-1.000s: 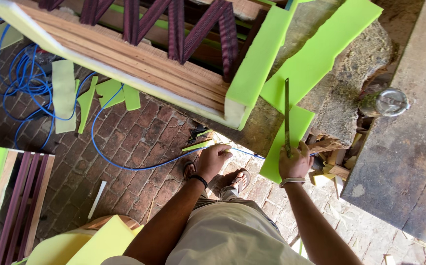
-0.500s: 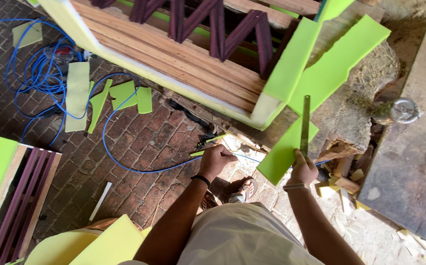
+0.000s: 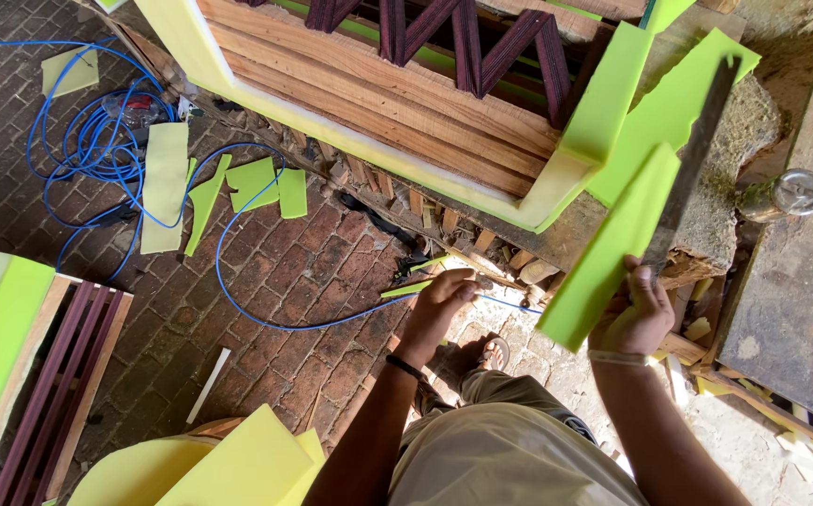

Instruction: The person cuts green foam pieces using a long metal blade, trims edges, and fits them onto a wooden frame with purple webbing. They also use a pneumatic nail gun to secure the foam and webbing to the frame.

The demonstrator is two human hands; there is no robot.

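Right hand (image 3: pixel 633 314) is gripping a foam strip (image 3: pixel 613 248) and blade (image 3: pixel 692 159) together, pointing to 1 o'clock — left hand (image 3: pixel 442 302) is pinching a foam sliver (image 3: pixel 406 289) low.

Right hand (image 3: pixel 633 317): now lifts the green foam strip (image 3: pixel 610 248) and long blade (image 3: pixel 692 159) higher, tilted.
Left hand (image 3: pixel 441 302): seemingly grips the blue hose (image 3: pixel 266 323) now.

We see bare forearms, a dark band on the left wrist (image 3: pixel 405 367), a pale band on the right wrist (image 3: pixel 618 357), khaki trousers (image 3: pixel 509 450) and a sandal (image 3: pixel 494 353).
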